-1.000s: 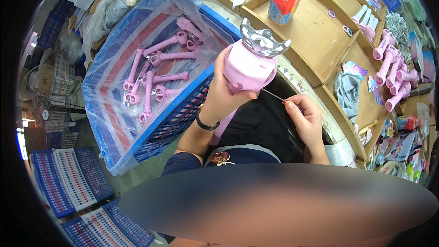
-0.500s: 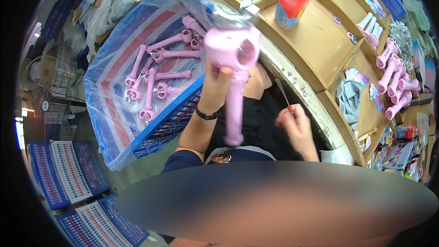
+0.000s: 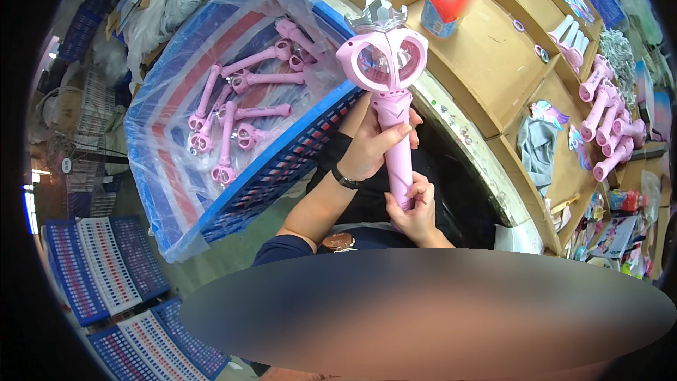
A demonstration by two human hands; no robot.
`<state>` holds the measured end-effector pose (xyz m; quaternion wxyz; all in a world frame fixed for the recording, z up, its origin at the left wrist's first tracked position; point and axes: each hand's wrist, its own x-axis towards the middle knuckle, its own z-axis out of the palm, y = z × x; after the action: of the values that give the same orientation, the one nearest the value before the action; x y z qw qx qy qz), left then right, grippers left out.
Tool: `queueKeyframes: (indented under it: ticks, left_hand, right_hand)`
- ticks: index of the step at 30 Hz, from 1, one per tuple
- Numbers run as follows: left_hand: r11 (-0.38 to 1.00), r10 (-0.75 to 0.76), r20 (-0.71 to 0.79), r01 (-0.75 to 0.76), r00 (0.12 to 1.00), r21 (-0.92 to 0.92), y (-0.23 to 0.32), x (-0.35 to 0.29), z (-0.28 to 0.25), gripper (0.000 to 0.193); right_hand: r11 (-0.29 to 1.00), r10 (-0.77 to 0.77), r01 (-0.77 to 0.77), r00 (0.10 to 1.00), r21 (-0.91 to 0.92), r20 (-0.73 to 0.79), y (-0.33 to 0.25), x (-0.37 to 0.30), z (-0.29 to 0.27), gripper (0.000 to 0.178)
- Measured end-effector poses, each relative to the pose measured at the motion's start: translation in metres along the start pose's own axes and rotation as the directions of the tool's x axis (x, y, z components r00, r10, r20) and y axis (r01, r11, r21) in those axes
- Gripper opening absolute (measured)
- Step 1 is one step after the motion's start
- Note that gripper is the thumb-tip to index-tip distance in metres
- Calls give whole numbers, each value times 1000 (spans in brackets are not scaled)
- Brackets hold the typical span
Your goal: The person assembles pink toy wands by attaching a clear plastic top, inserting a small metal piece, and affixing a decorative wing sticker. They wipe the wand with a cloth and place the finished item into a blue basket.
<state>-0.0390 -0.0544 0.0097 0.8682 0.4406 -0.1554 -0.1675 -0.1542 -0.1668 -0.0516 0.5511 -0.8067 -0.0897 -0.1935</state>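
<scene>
A pink toy wand (image 3: pixel 399 169) stands nearly upright in front of me, tilted slightly. Its round head has clear windows, and a silver crown sits on top. Below the head, my left hand (image 3: pixel 374 144) wraps the handle, thumb lying across it. My right hand (image 3: pixel 417 206) grips the handle's lower end. Several similar pink wands (image 3: pixel 268 77) lie in the plastic-lined blue crate (image 3: pixel 240 201) at my left. Whether my right hand also keeps a thin tool is hidden.
Cardboard trays (image 3: pixel 486 63) stretch along the right bench. They hold a red-topped bottle (image 3: pixel 451 0), a grey cloth (image 3: pixel 537 144) and shiny cutouts (image 3: pixel 550 114). More pink wand parts (image 3: pixel 610 113) are piled at the far right. Slatted blue and white crates (image 3: pixel 109 261) stand lower left.
The wand has moved right and turned, its windowed head and crown now facing me. My right hand has come left onto the handle's lower end; the thin metal tool it held no longer shows.
</scene>
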Motion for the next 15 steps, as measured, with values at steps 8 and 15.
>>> queueKeyframes:
  ticks: [8, 15]
  left_hand:
    - [997, -58, 37, 60, 998, -44, 1, 0, -7, 37]
    - [994, 43, 22, -41, 999, -100, 0, 2, -7, 46]
  right_hand:
    - [1000, 0, 0, 1000, 7, 7, -2, 0, 3, 49]
    - [999, -16, 16, 1000, 40, -7, 0, -7, 5, 48]
